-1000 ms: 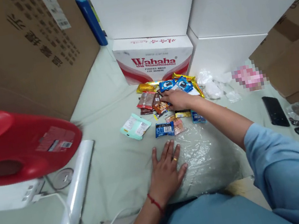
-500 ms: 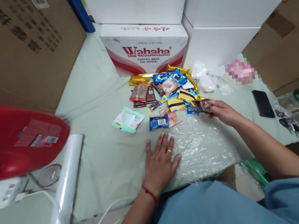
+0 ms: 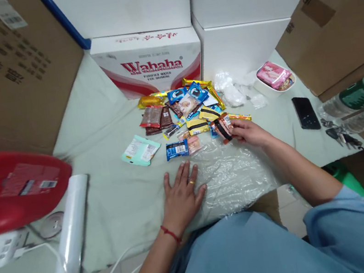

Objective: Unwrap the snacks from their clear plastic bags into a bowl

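Pinched in the fingers of my right hand (image 3: pixel 248 132) is an orange-brown snack packet (image 3: pixel 222 128) with a dark band, held at the right front of the snack pile. My left hand (image 3: pixel 182 198) lies flat with fingers spread, on the cloth at the left edge of a clear plastic sheet (image 3: pixel 237 174). Beyond its fingertips are a blue packet (image 3: pixel 176 150) and a pink one (image 3: pixel 194 143). A mint-green pouch (image 3: pixel 140 150) lies to the left. Yellow packets (image 3: pixel 197 126), brown packets (image 3: pixel 165 118) and blue packets (image 3: pixel 196 91) overlap in the pile behind.
A Wahaha box (image 3: pixel 152 64) stands behind the pile. On the right are crumpled clear plastic (image 3: pixel 232 95), a tub (image 3: pixel 275 77), a phone (image 3: pixel 305 113), keys (image 3: pixel 344 137) and bottles (image 3: pixel 362 90). A film roll (image 3: pixel 68 248) and a red appliance (image 3: pixel 12 188) are on the left.
My right hand has lifted the orange-brown packet slightly and turned it so its banded face shows. My left hand stays flat on the cloth. The camera view has swung to the right.
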Demonstrator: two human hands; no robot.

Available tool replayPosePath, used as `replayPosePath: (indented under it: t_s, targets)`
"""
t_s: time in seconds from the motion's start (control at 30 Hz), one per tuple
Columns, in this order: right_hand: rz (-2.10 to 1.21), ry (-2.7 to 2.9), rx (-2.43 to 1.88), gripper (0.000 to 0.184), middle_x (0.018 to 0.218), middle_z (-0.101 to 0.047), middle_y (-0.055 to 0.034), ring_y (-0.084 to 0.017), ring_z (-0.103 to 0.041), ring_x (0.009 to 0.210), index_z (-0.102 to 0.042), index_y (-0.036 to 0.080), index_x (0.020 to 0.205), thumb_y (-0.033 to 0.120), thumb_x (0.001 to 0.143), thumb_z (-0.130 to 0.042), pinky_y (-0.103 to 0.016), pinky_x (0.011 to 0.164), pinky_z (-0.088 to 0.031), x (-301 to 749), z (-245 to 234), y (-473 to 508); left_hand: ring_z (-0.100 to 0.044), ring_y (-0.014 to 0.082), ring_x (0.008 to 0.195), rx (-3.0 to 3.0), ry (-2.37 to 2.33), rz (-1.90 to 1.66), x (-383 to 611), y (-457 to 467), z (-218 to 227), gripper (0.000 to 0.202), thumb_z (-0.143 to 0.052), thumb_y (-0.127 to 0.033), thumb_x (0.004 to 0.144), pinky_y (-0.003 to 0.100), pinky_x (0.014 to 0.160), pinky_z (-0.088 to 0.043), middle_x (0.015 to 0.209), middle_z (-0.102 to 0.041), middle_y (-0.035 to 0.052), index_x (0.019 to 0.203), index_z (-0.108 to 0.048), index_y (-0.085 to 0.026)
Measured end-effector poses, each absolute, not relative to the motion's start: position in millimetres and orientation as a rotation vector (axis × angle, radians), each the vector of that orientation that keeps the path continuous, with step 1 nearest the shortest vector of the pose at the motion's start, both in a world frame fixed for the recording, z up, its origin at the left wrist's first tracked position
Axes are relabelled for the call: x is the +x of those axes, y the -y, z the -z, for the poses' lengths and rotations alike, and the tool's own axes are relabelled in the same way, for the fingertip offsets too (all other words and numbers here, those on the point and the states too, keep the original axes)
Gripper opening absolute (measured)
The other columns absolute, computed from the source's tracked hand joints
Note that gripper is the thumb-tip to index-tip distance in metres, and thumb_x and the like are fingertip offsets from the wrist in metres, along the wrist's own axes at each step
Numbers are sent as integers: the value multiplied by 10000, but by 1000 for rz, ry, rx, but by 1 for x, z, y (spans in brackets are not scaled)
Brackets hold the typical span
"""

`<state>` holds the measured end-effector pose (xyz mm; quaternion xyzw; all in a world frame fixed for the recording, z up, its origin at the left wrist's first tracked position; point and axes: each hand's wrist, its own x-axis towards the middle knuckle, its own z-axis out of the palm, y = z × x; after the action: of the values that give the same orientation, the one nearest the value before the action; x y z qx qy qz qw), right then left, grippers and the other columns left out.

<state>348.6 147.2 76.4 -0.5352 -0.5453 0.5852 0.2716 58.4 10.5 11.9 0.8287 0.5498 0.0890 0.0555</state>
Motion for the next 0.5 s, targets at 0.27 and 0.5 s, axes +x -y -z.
replayPosePath:
  t_s: [0.27,0.5]
  targets:
    - [-751,2059,-1489,406,1093,-723,-135,-271,-622,932,-689,140,1186,317,861,-521,-373,829,-488,306,-67,-203,-356,288,1542,2492,-1684,-262,60,-11,-14,599,-450,-490,1025,631,1279,-76,1668,-360,123,1573,-414,-252]
    - [-683,2447,-1354,508,1425,-641,-138,-265,-608,1254,-521,143,1489,297,1018,-409,-377,1065,-451,282,-72,-210,-354,289,1544,2486,-1668,-290,59,-10,-14,592,-453,-474,1024,633,1277,-95,1662,-372,126,1573,-416,-256]
